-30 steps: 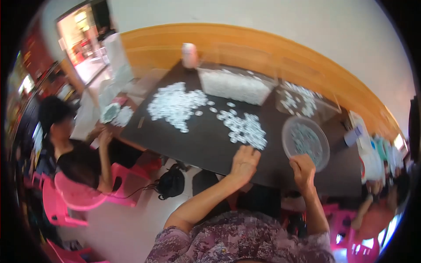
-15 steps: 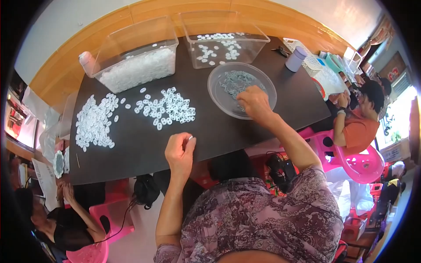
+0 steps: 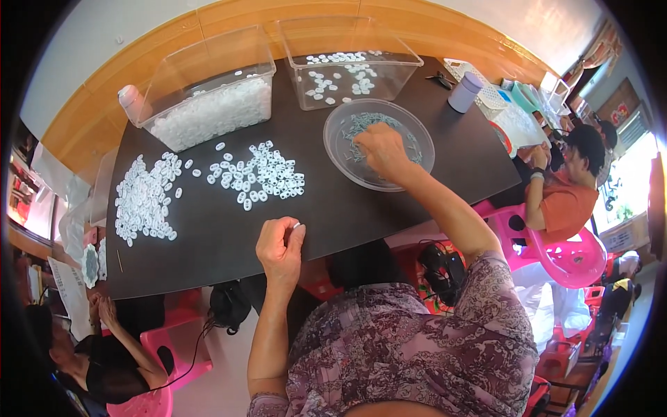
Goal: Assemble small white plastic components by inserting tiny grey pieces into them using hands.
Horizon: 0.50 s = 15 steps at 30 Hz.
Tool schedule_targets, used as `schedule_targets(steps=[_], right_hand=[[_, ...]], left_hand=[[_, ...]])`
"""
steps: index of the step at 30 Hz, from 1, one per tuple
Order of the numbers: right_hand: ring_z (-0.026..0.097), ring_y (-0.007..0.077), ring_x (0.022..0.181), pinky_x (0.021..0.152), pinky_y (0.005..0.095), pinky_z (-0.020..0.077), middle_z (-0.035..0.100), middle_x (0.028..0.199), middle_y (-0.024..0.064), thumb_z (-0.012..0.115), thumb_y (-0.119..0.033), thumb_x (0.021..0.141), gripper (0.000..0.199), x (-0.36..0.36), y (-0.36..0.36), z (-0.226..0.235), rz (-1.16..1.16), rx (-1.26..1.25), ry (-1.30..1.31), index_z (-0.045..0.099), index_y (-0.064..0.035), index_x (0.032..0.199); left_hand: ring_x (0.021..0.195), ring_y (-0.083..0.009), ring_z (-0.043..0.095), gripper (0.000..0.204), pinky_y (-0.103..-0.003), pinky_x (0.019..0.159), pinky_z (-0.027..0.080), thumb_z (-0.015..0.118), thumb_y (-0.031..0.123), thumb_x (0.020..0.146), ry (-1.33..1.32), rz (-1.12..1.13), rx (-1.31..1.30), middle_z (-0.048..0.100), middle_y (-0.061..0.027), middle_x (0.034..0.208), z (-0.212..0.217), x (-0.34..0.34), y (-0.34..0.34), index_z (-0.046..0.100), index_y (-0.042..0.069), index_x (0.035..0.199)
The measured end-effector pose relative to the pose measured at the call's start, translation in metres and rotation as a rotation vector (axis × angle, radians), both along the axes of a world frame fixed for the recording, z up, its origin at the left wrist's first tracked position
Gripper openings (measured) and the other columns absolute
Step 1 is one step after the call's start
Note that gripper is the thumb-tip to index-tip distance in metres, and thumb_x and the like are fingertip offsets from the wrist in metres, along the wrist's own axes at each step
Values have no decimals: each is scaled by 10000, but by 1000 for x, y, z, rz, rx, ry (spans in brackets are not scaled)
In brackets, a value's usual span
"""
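Observation:
My left hand is closed at the table's front edge, with a small white plastic piece pinched between thumb and fingers. Over a round, clear plastic basin, my right hand reaches down with its fingers bent among small grey, thin metal pieces, perhaps screws. Its fingertips are hidden, so what they hold does not show. Left of the basin lies a loose pile of white oval pieces with holes. A bigger pile of similar white ovals spreads over the table's left end.
Two clear bins with white pieces stand along the back. A lavender bottle and a pinkish bottle flank them. Black-handled pliers or scissors lie behind. Other people sit at left and right.
My right hand has shifted slightly left and up within the basin. My left hand stays near the table edge, still pinching the white piece. The whole view has moved a little.

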State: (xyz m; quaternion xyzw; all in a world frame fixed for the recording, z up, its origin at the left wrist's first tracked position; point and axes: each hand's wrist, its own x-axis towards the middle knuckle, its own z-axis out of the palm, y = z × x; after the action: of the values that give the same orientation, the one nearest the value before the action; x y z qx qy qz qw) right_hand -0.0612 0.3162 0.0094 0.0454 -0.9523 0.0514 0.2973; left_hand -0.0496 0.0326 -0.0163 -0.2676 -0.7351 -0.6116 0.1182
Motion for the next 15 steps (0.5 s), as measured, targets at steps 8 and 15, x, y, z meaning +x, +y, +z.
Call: schedule_targets(steps=[8,15], right_hand=[[544,284,759,642,398,436,552,714,82,656,-89,690,95,7,1,-5,63,-75,-86,657,-103,783],[522,299,762,650,397,429,537,726,101,652,-78,682,50,-17,-7,-7,101,21,-105,613,-82,714]], left_hand=[[596,-170,489,92,-278,536,387,667,8,743,19,7,-20,518,-61,676,3,2,-2,587,6,788],[594,-182,492,97,-285,537,392,669,4,732,31,14,-14,520,-63,665,4,2,0,587,4,783]])
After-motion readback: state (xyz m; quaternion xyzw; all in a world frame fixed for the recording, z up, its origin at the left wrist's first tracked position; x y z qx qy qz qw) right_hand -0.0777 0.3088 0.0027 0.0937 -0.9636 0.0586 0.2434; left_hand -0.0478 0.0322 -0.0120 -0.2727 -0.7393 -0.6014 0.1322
